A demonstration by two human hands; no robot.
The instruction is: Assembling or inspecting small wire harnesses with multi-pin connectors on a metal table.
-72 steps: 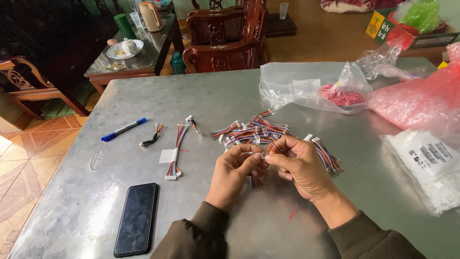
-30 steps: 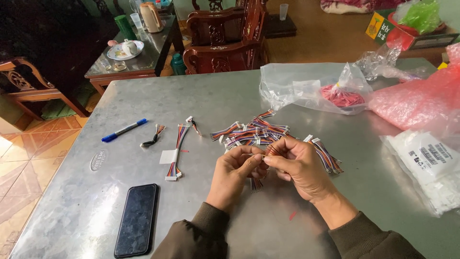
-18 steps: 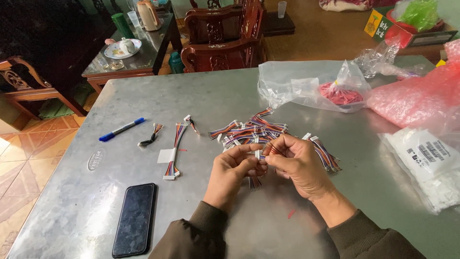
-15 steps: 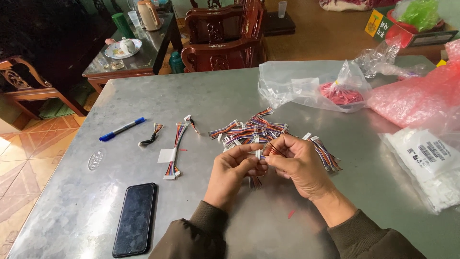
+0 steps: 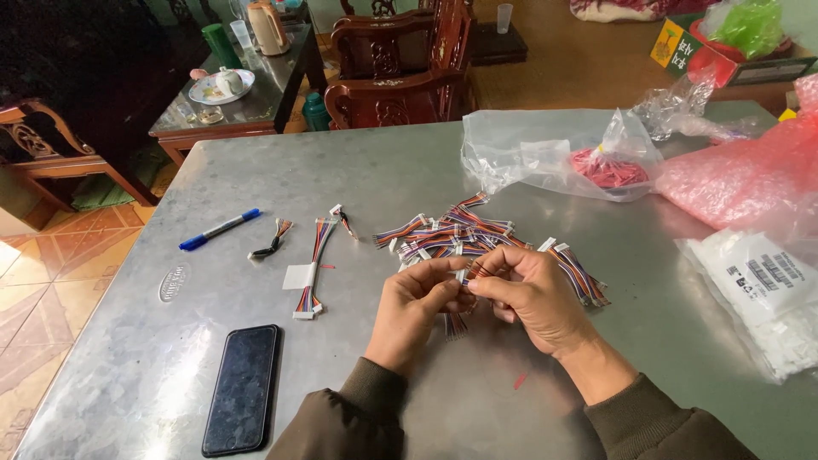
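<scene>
Fingertips of our left hand (image 5: 415, 307) and right hand (image 5: 530, 294) pinch shut on one short multicoloured ribbon cable (image 5: 456, 315), hanging between them toward us.

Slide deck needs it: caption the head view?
Both hands, left hand and right hand, pinch a multicoloured wire harness over a metal table.

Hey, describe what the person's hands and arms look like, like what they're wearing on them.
Both hands are bare: no gloves, and no rings or watch that I can see. The left hand and right hand each come out of a long dark olive-brown sleeve with a snug ribbed cuff at the wrist. The sleeves look like one jacket or sweater, plain and unmarked.
</scene>
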